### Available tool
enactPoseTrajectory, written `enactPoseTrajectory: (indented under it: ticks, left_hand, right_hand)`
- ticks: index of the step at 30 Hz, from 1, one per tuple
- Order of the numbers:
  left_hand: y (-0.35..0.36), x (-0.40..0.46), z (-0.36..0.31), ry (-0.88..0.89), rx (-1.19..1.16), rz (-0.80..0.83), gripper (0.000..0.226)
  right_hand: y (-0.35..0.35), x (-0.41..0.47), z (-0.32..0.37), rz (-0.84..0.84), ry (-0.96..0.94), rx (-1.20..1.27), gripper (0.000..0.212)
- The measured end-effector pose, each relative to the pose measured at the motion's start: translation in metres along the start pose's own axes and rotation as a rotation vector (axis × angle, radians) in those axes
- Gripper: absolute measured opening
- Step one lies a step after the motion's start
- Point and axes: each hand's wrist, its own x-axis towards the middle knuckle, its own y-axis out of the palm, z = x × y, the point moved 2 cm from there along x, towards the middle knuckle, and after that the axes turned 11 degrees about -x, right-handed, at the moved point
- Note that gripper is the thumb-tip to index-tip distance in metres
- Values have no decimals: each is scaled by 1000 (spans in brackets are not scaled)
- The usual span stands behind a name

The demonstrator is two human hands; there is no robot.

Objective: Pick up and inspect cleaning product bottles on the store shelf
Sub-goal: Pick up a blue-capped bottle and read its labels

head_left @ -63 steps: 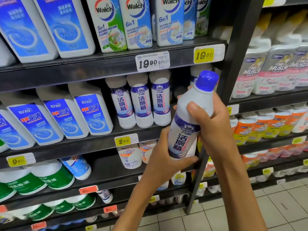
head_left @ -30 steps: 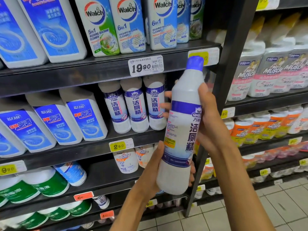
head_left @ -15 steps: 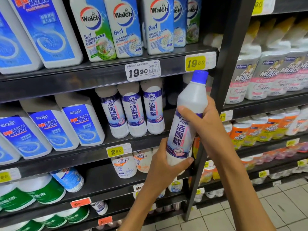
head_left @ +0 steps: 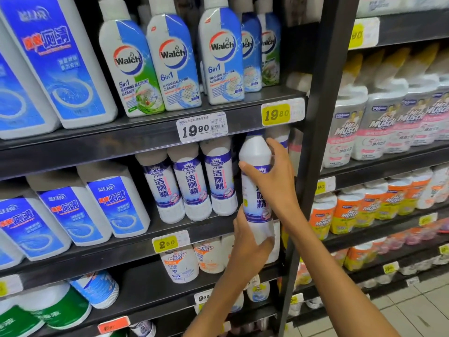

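White bottle upright at shelf edge; right hand gripping neck, left hand wrapped round base.

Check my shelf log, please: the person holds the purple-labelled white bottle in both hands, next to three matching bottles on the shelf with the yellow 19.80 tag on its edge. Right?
Not quite. The head view shows the left hand and right hand holding the bottle, but the three matching bottles stand on the shelf whose edge carries the yellow 2.90 tag; the 19.80 tag is on the shelf above.
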Motion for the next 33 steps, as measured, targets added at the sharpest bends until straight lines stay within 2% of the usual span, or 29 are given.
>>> enactPoseTrajectory:
  ticks: [3,8,13,16,21,26,28,31,33]
  left_hand:
    - [-1,11,-2,29,33,-88,84]
    - [-2,17,-1,102,250,-269,92]
    - [3,21,-3,130,371,-451,86]
    - [4,31,-5,126,371,-493,80]
    - [9,34,2,146,294,-457,75]
    - [13,34,4,158,195,-436,74]
    - [13,34,4,137,160,-430,85]
    - [16,37,5,114,184,-392,69]
    - [18,38,6,112,248,-372,71]
  right_hand:
    - [4,3,6,-26,-34,76,69]
    - [11,11,9,-50,-53,99,61]
    - [16,15,9,-77,-36,183,54]
    - [18,17,11,-90,-40,217,48]
    - [22,15,7,-112,-75,213,59]
    - [18,8,0,-109,-221,-84,64]
    - [16,4,-4,-131,-271,-229,69]
    - [14,7,-6,-79,-280,-357,75]
    - [13,11,-7,-33,-334,-469,74]
